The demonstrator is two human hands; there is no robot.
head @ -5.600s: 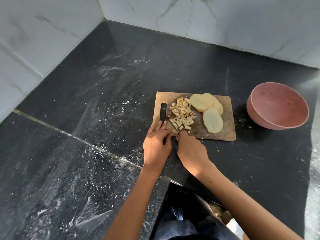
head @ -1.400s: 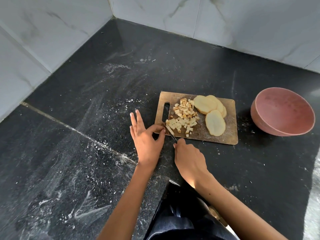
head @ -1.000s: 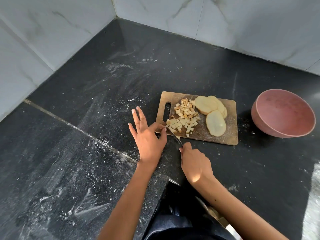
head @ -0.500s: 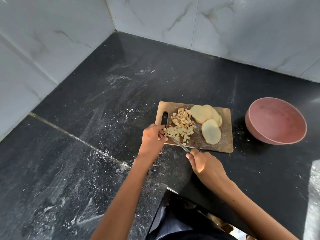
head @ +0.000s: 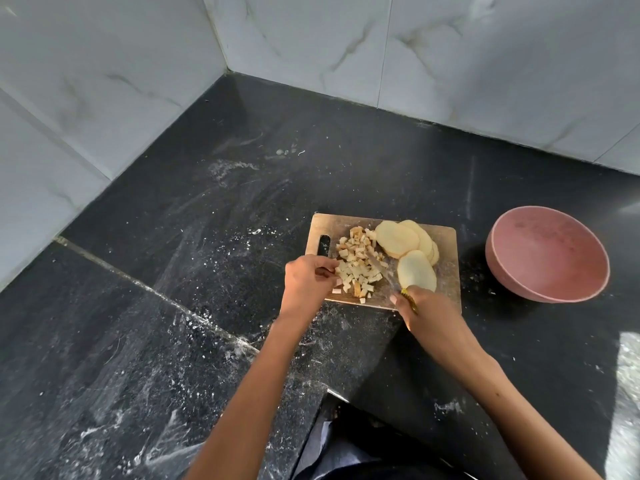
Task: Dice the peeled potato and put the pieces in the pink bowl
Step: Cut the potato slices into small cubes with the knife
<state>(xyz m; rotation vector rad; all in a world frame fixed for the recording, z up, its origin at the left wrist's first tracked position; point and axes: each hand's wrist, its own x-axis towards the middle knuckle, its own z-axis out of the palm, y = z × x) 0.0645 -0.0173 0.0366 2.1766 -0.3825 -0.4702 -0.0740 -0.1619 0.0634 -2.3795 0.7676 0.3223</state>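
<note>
Nearby, pale cubed potato pieces (head: 356, 268), oval slices (head: 398, 239)

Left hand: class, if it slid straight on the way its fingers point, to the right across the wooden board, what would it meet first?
The left hand would most likely meet the pile of small pale potato cubes on the rectangular wooden cutting board; its fingertips seem already at the pile's edge, though contact is unclear.

Board (head: 446, 271) on counter (head: 207, 271), dice (head: 356, 268) on its left half, slices (head: 405, 244) on its right, knife (head: 382, 271) between them, bowl (head: 547, 258) right of board, left hand (head: 308, 282) at dice, right hand (head: 429, 313) at near edge.
</note>
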